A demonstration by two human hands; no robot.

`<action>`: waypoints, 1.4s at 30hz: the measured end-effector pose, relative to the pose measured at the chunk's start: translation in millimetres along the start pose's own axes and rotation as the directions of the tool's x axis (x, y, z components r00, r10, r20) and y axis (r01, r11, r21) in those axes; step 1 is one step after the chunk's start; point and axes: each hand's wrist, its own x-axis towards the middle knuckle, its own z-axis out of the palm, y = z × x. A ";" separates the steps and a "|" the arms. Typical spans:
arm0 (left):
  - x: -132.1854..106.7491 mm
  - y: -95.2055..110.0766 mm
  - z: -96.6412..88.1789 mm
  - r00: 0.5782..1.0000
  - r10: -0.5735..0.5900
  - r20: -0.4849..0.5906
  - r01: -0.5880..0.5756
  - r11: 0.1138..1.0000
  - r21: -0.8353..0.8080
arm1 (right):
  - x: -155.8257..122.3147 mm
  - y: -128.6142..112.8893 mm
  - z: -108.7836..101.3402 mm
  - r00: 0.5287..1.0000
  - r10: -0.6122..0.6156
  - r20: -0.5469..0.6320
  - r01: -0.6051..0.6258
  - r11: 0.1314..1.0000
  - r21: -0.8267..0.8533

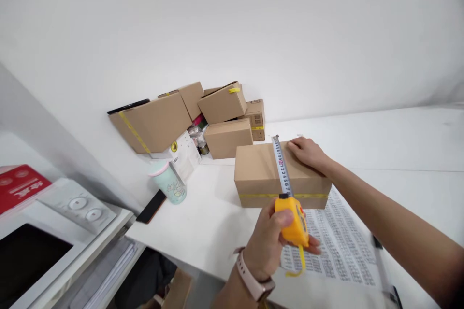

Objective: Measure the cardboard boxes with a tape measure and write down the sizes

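Note:
A yellow tape measure (293, 219) is in my left hand (266, 236), with the fingers wrapped round its case. Its metal blade (281, 166) is drawn out across the top of a closed cardboard box (253, 164), the hooked end near the far edge. A yellow wrist strap hangs from the case. My right hand (308, 153) is on top of the same box, right of the blade, its fingers bent at the far edge. Their tips are partly hidden. Yellow tape runs along the box's front. A printed sheet (340, 241) lies partly under the box.
Several cardboard boxes (228, 137) are stacked against the wall. Left of them stand a mint-green tumbler (170, 186) and a dark flat object (151, 206). A white microwave (68, 212) sits at far left, with a red package (21, 186) on top.

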 end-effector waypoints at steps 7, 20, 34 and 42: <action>39.9 11.1 13.3 0.992 -0.035 -0.117 0.037 0.999 0.016 | 8.0 5.7 8.4 0.999 0.012 0.035 -0.007 0.991 -0.135; 54.9 21.6 8.3 0.984 -0.097 -0.147 0.106 0.993 0.048 | 19.4 -5.2 15.7 0.990 -0.049 0.132 0.095 0.925 -0.367; 15.5 -1.9 23.5 0.988 -0.026 -0.150 0.032 0.999 0.037 | 28.6 3.2 20.5 0.990 -0.095 0.108 0.132 0.899 -0.417; -1.8 -15.7 30.3 0.993 -0.046 -0.105 0.045 0.999 -0.017 | 29.5 3.6 19.1 0.990 -0.091 0.104 0.122 0.930 -0.346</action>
